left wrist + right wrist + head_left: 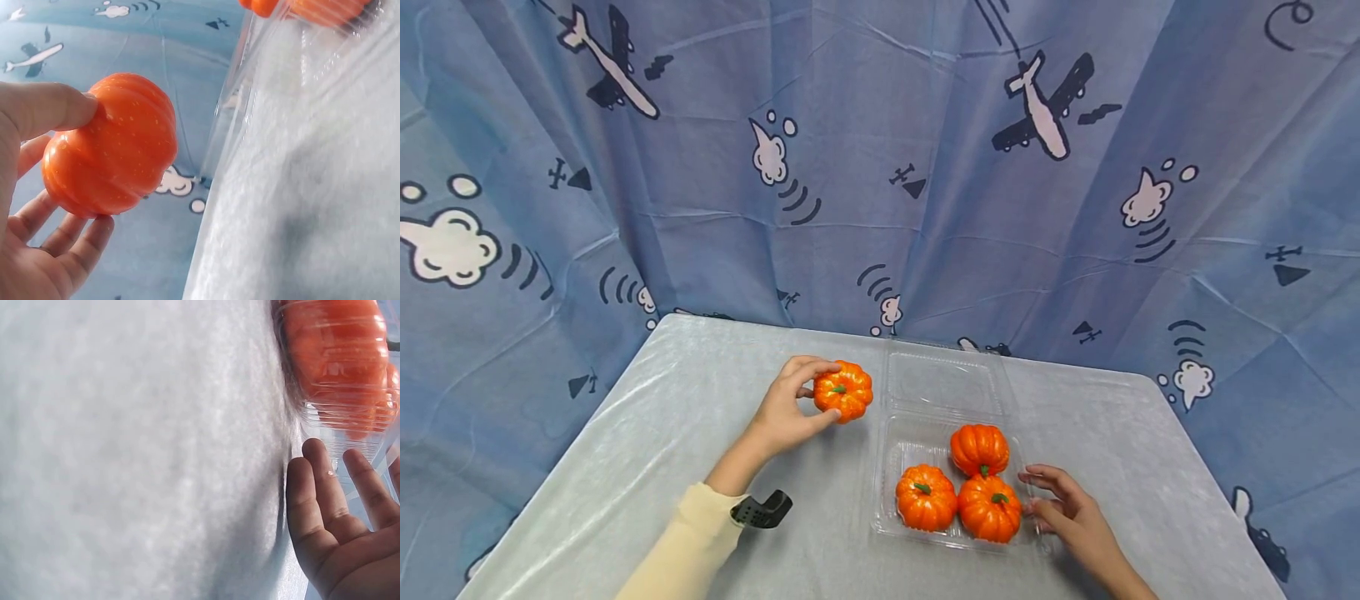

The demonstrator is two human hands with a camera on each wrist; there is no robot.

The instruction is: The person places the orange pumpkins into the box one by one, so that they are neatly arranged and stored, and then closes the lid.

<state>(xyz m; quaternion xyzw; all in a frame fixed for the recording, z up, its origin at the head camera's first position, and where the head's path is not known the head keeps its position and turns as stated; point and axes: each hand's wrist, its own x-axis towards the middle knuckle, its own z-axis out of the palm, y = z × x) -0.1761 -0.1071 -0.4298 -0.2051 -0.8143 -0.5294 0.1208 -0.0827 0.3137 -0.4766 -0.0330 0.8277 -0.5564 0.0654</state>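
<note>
My left hand [790,412] grips a small orange pumpkin [842,392] between thumb and fingers, above the table and left of a clear plastic clamshell box [880,500]. In the left wrist view this pumpkin [119,144] shows its smooth ribbed side. Inside the box's base lie three more pumpkins: one at the back [979,448], one at the front left [926,497] and one at the front right [990,510]. My right hand [1067,512] is at the box's right wall, its fingers [369,487] extended beside the ridged plastic in the right wrist view.
The box's clear lid [946,383] lies folded back flat behind the base. A pale cloth covers the table [700,392]. Behind it hangs a blue curtain [850,250] printed with planes and clouds. A black band [762,510] is on the left wrist.
</note>
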